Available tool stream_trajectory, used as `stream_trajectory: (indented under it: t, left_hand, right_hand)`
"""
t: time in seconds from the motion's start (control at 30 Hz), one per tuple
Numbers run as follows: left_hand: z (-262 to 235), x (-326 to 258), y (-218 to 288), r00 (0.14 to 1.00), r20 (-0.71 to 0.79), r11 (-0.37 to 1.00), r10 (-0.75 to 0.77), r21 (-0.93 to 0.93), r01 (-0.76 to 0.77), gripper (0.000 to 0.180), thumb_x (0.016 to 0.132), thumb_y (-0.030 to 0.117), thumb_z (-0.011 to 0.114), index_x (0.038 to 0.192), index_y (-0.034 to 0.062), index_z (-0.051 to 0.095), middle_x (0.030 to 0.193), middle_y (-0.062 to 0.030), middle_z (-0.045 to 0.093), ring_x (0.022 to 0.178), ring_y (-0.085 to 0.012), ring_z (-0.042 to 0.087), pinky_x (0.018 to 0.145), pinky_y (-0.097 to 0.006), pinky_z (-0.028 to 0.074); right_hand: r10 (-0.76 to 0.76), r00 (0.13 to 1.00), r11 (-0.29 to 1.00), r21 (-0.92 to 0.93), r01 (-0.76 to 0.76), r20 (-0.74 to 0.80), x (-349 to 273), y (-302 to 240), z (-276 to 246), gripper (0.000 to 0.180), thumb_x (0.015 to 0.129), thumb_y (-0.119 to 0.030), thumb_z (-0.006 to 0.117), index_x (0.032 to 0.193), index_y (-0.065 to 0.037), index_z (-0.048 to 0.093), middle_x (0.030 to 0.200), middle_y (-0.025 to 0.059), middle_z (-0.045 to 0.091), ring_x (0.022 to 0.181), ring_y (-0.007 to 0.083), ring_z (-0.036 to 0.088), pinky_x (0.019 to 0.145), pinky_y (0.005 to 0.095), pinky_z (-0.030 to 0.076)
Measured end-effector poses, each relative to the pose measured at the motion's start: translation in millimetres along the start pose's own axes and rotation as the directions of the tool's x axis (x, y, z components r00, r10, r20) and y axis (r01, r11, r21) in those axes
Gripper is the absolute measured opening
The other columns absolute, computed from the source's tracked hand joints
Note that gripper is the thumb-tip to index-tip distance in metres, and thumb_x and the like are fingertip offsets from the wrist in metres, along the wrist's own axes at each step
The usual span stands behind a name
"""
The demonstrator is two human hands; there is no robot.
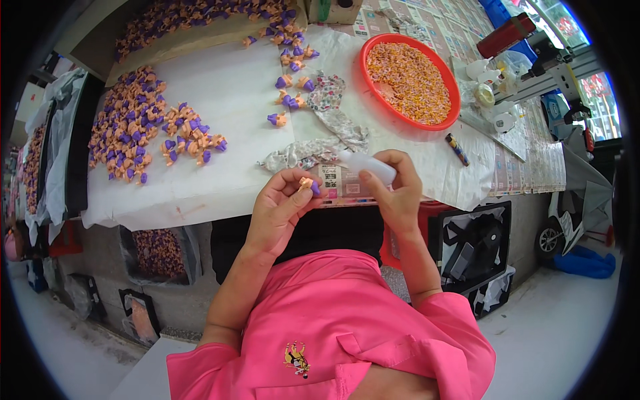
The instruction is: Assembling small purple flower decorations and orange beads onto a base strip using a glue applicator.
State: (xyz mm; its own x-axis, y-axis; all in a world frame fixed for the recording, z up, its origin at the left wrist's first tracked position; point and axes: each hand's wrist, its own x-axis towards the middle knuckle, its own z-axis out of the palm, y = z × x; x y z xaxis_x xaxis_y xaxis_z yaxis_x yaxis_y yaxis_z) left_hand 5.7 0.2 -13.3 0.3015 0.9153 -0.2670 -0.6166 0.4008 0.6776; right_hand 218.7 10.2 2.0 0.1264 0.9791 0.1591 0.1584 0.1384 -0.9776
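left hand (273,205): toy piece (309,185) | right hand (400,192): bottle (367,167) | printed sheet (352,182): lettering

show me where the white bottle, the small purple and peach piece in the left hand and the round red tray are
White bottle (365,165): head view, middle of its body
Purple and peach piece (306,183): head view, its peach part
Red tray (364,72): head view, left side of its rim

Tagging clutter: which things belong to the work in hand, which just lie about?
Likely work: purple-and-peach figurine piece (left hand), squeeze bottle (right hand), heaped matching pieces, possibly red basin.

Likely lying about: floral cloth, patterned tube, blue bundle.
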Motion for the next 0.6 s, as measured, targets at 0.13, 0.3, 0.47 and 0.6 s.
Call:
stream_trajectory:
  t: [0.13, 0.3, 0.47, 0.6]
  left_hand:
    - [3.3, -7.8, 0.0, 1.000, -0.014, 0.997, -0.024, -0.070, 0.023, 0.022, 0.091, 0.001, 0.059, 0.112, 0.0030, 0.054, 0.108, -0.0100, 0.061, 0.098, -0.0180, 0.064, 0.086, -0.029, 0.055]
    - [22.5, -1.7, 2.0, 0.999, -0.015, 0.994, -0.032, -0.103, 0.030, 0.023, 0.091, 0.001, 0.058, 0.114, 0.0029, 0.053, 0.108, -0.0126, 0.062, 0.097, -0.0188, 0.065, 0.085, -0.028, 0.057]
    - [23.5, -3.4, 4.7, 0.999, -0.004, 0.986, -0.052, -0.156, 0.051, 0.023, 0.093, 0.000, 0.055, 0.115, 0.0027, 0.053, 0.109, -0.0131, 0.062, 0.096, -0.0189, 0.066, 0.082, -0.027, 0.058]
    - [30.8, -8.0, 2.6, 0.999, 0.014, 0.982, -0.053, -0.183, 0.054, 0.023, 0.092, -0.001, 0.055, 0.116, 0.0028, 0.053, 0.109, -0.0132, 0.062, 0.096, -0.0193, 0.066, 0.082, -0.027, 0.058]
  right_hand:
    - [0.066, 0.998, 0.973, -0.223, -0.062, 0.012, 9.5, 16.9, 3.9, 0.024, 0.081, -0.007, 0.074, 0.098, -0.001, 0.058, 0.091, 0.0021, 0.058, 0.085, 0.0080, 0.054, 0.074, 0.0229, 0.046]
    - [-0.151, 0.988, 0.903, -0.403, 0.148, 0.024, 34.9, 10.7, -14.8, 0.024, 0.079, -0.010, 0.074, 0.098, -0.001, 0.062, 0.089, 0.0085, 0.064, 0.085, 0.0154, 0.059, 0.073, 0.0281, 0.048]
    - [-0.434, 0.900, 0.745, -0.543, 0.387, 0.045, 61.7, 4.5, -40.0, 0.019, 0.078, -0.006, 0.071, 0.096, -0.002, 0.065, 0.093, 0.0117, 0.065, 0.088, 0.0270, 0.062, 0.079, 0.0352, 0.048]
    - [-0.469, 0.881, 0.659, -0.639, 0.397, 0.063, 107.0, -3.1, -75.9, 0.015, 0.079, -0.005, 0.069, 0.094, -0.006, 0.068, 0.093, 0.0112, 0.065, 0.091, 0.0285, 0.061, 0.082, 0.0372, 0.047]
